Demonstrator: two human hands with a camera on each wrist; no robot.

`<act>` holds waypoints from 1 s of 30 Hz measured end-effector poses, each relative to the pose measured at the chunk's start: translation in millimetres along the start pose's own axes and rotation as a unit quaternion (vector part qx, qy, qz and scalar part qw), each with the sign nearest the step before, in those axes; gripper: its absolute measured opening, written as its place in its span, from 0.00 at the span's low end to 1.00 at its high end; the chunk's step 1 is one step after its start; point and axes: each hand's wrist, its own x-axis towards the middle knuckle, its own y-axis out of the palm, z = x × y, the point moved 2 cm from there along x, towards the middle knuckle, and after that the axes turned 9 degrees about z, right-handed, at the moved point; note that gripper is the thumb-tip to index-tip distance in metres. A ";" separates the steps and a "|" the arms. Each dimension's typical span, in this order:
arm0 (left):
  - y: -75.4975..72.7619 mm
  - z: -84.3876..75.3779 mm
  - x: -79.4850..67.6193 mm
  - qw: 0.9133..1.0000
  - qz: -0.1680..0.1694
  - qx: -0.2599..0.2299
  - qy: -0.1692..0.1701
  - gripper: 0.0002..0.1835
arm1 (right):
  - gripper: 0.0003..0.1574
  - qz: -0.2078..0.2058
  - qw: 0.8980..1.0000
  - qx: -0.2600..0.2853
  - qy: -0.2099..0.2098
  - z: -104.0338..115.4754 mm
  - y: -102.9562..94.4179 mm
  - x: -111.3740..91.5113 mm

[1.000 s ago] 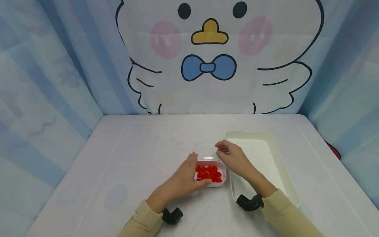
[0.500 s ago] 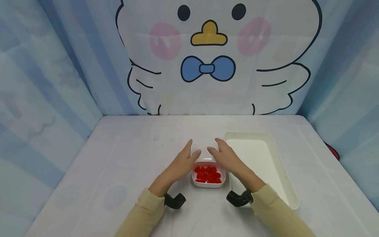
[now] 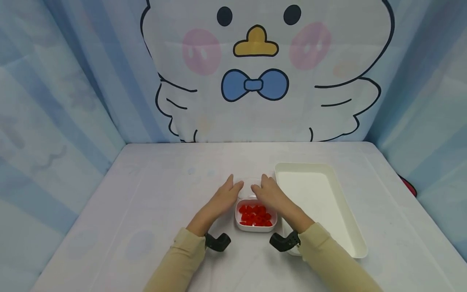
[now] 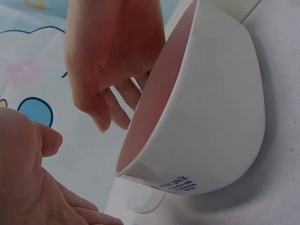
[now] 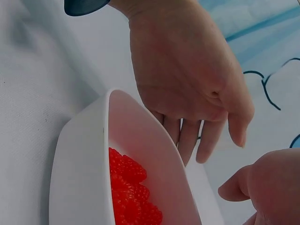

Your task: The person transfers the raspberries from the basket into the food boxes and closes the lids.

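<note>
A white plastic box point(image 3: 256, 228) holds several red raspberries point(image 5: 129, 187) and stands near the middle of the table. Directly behind it lies a clear plastic lid point(image 3: 249, 189), partly covered by the hands. My left hand point(image 3: 223, 198) reaches past the box's left side, fingers extended along the lid's left edge and thumb apart. On the opposite side my right hand point(image 3: 273, 198) leans over the box's back right corner, its fingers extended at the lid's right edge. In the left wrist view the right hand point(image 4: 112, 65) hangs beyond the box rim, fingers loosely straight.
A large, shallow white tray point(image 3: 321, 202) stands right beside the box, its left edge close to the right forearm. A black wrist device point(image 3: 218, 242) sits on each wrist. Behind the table hangs a blue curtain point(image 3: 91, 61) with a printed cartoon face.
My left hand has left the box's left side and moved forward to the lid. The right hand has shifted slightly left and nearer. The box and tray stay in place.
</note>
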 end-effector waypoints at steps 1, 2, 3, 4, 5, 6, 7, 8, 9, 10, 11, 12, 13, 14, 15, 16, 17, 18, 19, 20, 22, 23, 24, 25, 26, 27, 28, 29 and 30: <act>0.3 0.2 0.3 1.000 0.001 -0.001 -0.003 0.40 | 0.38 0.002 1.000 -0.003 0.003 -0.5 0.6 0.2; 0.5 0.2 0.3 1.000 0.002 0.000 -0.005 0.40 | 0.38 0.003 1.000 -0.003 0.005 -0.7 1.0 0.4; 0.6 0.2 0.5 1.000 0.002 0.001 -0.006 0.40 | 0.38 0.005 1.000 -0.004 0.006 -1.1 1.4 0.7; 0.7 -0.3 0.3 1.000 0.003 0.001 -0.007 0.40 | 0.37 0.006 1.000 -0.003 0.006 -1.4 1.7 1.0; 1.0 -0.7 0.3 1.000 0.005 0.001 -0.009 0.40 | 0.38 0.006 1.000 -0.002 0.008 -1.6 1.9 1.2; 1.2 -1.0 0.8 1.000 0.006 -0.002 -0.010 0.40 | 0.38 0.007 1.000 -0.001 0.010 -1.8 2.1 1.2; 1.6 -1.2 1.3 1.000 0.008 -0.004 -0.010 0.40 | 0.38 0.007 1.000 0.001 0.011 -2.0 2.2 1.4; 2.0 -1.4 1.9 1.000 0.010 -0.006 -0.011 0.40 | 0.37 0.007 1.000 0.001 0.011 -2.0 2.3 1.5; 2.4 -1.5 2.4 1.000 0.012 -0.009 -0.012 0.40 | 0.37 0.006 1.000 0.000 0.010 -1.9 2.3 1.6; 2.8 -1.7 2.8 1.000 0.013 -0.012 -0.013 0.39 | 0.37 0.005 1.000 0.000 0.009 -2.0 2.3 1.7; 3.1 -1.6 3.3 1.000 0.013 -0.015 -0.014 0.39 | 0.37 0.005 1.000 0.000 0.008 -2.0 2.3 1.7; 3.3 -1.7 3.7 1.000 0.012 -0.017 -0.014 0.39 | 0.37 0.004 1.000 0.001 0.008 -2.0 2.3 1.7; 3.5 -1.8 3.8 1.000 0.010 -0.019 -0.015 0.39 | 0.36 0.004 1.000 0.001 0.008 -2.2 2.4 1.9; 3.6 -1.8 3.7 1.000 0.008 -0.021 -0.016 0.39 | 0.36 0.005 1.000 0.003 0.008 -2.4 2.4 1.9; 3.5 -2.0 3.5 1.000 0.006 -0.024 -0.017 0.38 | 0.36 0.006 1.000 0.005 0.010 -2.6 2.6 2.0; 3.4 -2.7 3.3 1.000 0.003 -0.026 -0.016 0.38 | 0.36 0.006 1.000 0.007 0.012 -3.0 2.5 2.1; 3.3 -3.1 3.1 0.999 0.002 -0.029 -0.018 0.38 | 0.36 0.007 1.000 0.010 0.014 -3.2 2.4 2.0; 3.2 -3.6 3.0 0.999 -0.001 -0.031 -0.017 0.37 | 0.36 0.007 1.000 0.013 0.016 -3.6 2.4 2.1; 3.2 -4.1 2.9 0.999 -0.002 -0.035 -0.019 0.37 | 0.37 0.007 1.000 0.015 0.018 -3.9 2.4 1.9; 3.2 -4.3 3.0 0.999 -0.004 -0.038 -0.020 0.37 | 0.37 0.008 1.000 0.019 0.019 -4.1 2.3 1.7; 3.4 -4.3 3.4 0.999 -0.007 -0.046 -0.022 0.37 | 0.38 0.008 0.999 0.025 0.021 -4.2 1.9 1.1; 3.7 -4.0 3.6 0.998 -0.009 -0.052 -0.023 0.37 | 0.38 0.008 0.999 0.029 0.022 -4.5 1.8 1.0; 3.9 -3.8 3.8 0.998 -0.012 -0.056 -0.023 0.37 | 0.39 0.009 0.999 0.035 0.022 -4.4 1.5 0.7; 4.1 -3.4 4.0 0.998 -0.015 -0.061 -0.023 0.37 | 0.39 0.009 0.999 0.040 0.023 -4.2 1.3 0.2; 4.1 -3.0 4.1 0.997 -0.019 -0.065 -0.024 0.37 | 0.40 0.010 0.999 0.045 0.024 -4.3 1.1 0.1; 4.1 -2.8 3.8 0.997 -0.023 -0.069 -0.024 0.37 | 0.40 0.010 0.998 0.049 0.026 -4.5 0.9 -0.2; 4.0 -2.5 3.7 0.997 -0.027 -0.073 -0.024 0.36 | 0.41 0.010 0.998 0.054 0.026 -4.2 0.7 -0.5; 3.7 -2.5 3.2 0.996 -0.031 -0.077 -0.023 0.36 | 0.41 0.009 0.998 0.056 0.027 -3.8 0.4 -0.9; 3.2 -2.6 2.9 0.996 -0.035 -0.080 -0.021 0.36 | 0.42 0.006 0.998 0.058 0.028 -3.2 -0.1 -1.4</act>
